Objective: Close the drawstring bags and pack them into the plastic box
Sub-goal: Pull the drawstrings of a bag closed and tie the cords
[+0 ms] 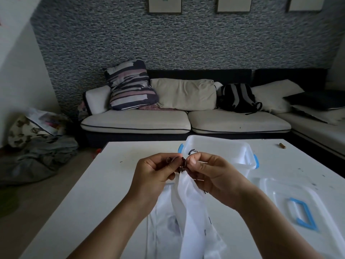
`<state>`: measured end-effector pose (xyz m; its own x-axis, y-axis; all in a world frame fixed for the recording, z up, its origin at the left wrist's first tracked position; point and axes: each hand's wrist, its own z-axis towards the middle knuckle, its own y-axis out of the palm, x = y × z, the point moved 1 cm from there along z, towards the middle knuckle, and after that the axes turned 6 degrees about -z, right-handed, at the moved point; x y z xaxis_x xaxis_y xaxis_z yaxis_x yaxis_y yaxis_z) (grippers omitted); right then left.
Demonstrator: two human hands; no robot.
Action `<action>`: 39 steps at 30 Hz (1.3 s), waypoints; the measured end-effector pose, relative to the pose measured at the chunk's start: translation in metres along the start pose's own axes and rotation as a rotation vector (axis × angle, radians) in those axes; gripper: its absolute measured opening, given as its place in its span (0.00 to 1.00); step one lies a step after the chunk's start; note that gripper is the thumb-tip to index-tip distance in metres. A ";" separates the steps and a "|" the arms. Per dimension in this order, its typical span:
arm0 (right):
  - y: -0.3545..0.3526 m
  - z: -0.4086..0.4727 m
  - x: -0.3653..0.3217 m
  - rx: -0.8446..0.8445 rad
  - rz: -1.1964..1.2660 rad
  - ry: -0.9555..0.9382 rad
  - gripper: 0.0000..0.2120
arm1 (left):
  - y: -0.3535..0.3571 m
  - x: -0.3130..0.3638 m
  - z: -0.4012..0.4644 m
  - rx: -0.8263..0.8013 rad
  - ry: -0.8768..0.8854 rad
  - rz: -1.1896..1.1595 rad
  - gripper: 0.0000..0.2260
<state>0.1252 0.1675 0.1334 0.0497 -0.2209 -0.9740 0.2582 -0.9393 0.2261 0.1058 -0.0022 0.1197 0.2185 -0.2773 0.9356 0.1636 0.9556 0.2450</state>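
white table [97, 186]: landmark for all entries.
drawstring bag [188, 206], white: lifted above the table's near middle, gathered neck uppermost, body hanging down to the table edge.
dark drawstring [182, 164]: bunched at the neck, pinched from both sides.
left hand [155, 174]: fingers curled, pinching the cord.
right hand [211, 174]: fingers curled, pinching cord and neck (the hands hide part of the box).
plastic box [224, 148], clear, blue latches: far middle of table, open, just behind the hands.
lid [298, 206], blue handle: right side of table, flat.
small brown item [282, 146]: far right corner.
sofa [186, 118]: beyond the table.
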 end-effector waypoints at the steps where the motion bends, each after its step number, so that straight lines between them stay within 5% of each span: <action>1: -0.001 0.000 0.000 0.005 -0.003 0.005 0.04 | 0.000 0.001 -0.001 0.004 0.028 0.036 0.04; 4: -0.003 0.001 -0.001 -0.015 -0.047 0.004 0.02 | 0.002 0.004 -0.003 0.009 0.102 0.115 0.05; 11: -0.001 0.005 0.003 0.045 -0.131 -0.023 0.16 | 0.002 0.004 -0.006 -0.007 0.233 0.236 0.09; 21: 0.003 0.002 0.002 0.093 -0.394 -0.018 0.01 | -0.002 0.001 -0.004 -0.059 0.259 0.265 0.11; 26: 0.003 0.001 0.002 0.082 -0.379 0.047 0.05 | -0.004 0.002 -0.002 -0.086 0.261 0.223 0.11; 30: 0.004 0.001 -0.003 0.109 -0.514 -0.042 0.04 | -0.004 0.003 0.000 -0.094 0.252 0.199 0.06; 35: 0.012 0.001 -0.006 0.274 -0.990 -0.341 0.11 | 0.003 0.000 -0.001 -0.039 0.233 0.190 0.07; 39: 0.014 0.000 -0.004 0.358 -1.071 -0.424 0.16 | 0.005 0.003 -0.001 -0.052 0.221 0.184 0.08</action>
<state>0.1283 0.1556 0.1404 -0.3643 0.7094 -0.6033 -0.3106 -0.7033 -0.6394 0.1084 0.0016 0.1230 0.4526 -0.1204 0.8836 0.1498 0.9870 0.0578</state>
